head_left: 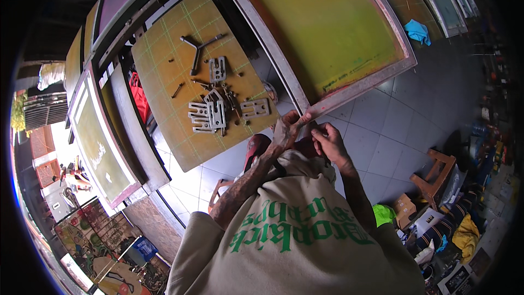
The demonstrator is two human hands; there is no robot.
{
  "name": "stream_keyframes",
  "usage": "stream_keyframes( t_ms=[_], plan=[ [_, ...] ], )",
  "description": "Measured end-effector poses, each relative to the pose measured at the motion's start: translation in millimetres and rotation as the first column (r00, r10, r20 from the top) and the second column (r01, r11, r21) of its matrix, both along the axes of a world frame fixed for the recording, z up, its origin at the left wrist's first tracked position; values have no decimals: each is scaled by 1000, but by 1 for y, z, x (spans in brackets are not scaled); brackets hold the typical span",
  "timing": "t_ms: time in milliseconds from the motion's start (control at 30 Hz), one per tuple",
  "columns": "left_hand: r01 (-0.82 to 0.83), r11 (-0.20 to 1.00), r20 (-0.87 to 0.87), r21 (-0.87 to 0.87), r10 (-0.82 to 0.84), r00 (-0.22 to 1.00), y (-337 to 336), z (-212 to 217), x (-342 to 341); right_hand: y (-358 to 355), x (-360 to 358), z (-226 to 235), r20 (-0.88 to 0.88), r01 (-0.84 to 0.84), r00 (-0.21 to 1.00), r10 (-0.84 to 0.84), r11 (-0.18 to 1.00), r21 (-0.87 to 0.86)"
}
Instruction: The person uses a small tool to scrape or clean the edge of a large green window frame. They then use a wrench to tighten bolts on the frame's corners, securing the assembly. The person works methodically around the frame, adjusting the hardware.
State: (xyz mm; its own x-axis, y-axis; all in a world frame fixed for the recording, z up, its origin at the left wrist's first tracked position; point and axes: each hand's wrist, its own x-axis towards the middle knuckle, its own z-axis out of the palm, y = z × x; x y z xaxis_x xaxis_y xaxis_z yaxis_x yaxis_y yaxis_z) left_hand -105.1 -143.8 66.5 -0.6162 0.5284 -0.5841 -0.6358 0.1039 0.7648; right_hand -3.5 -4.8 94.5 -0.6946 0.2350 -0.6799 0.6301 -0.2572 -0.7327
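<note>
My left hand [287, 129] is closed around the near-left corner of a screen printing frame [357, 90] with yellow-green mesh, its thumb and fingers at the metal edge. Just right of it, below the frame's edge, my right hand [329, 141] has its fingers curled together; what is in them, if anything, is hidden. To the left a yellow-brown board [158, 93] with a green grid carries a Y-shaped socket wrench [199, 52]. Several slotted metal brackets [216, 114] lie there with loose bolts [232, 101], the nearest bracket [255, 108] close to the board's right edge.
More screen frames stand at the left [103, 147] and upper right. A light blue cloth [417, 31] hangs at the big frame's right side. Wooden stool [434, 177], cardboard box [404, 210] and yellow cloth [465, 240] are on the right, over a tiled floor [376, 147].
</note>
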Motion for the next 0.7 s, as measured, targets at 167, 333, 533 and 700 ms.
stream_keyframes(
  t_ms=[167, 333, 533, 700],
  plan=[
    [31, 1000, -50, -1, -31, 998, -2, 13, -3, -43, 6, -21, -267, 137, 948, 176, 531, 836],
    [7, 999, -22, 46, -6, 1000, -2, -1, 1, -42, 10, -24, -360, 226, 928, 98, 620, 751],
    [33, 998, 21, 49, -34, 999, -2, -6, 0, -7, 20, -32, -55, 276, 951, -306, 914, -297],
    [23, 996, 42, 83, -26, 999, 0, 4, 0, 14, 14, -34, -81, 127, 975, -206, 820, -559]
  ],
)
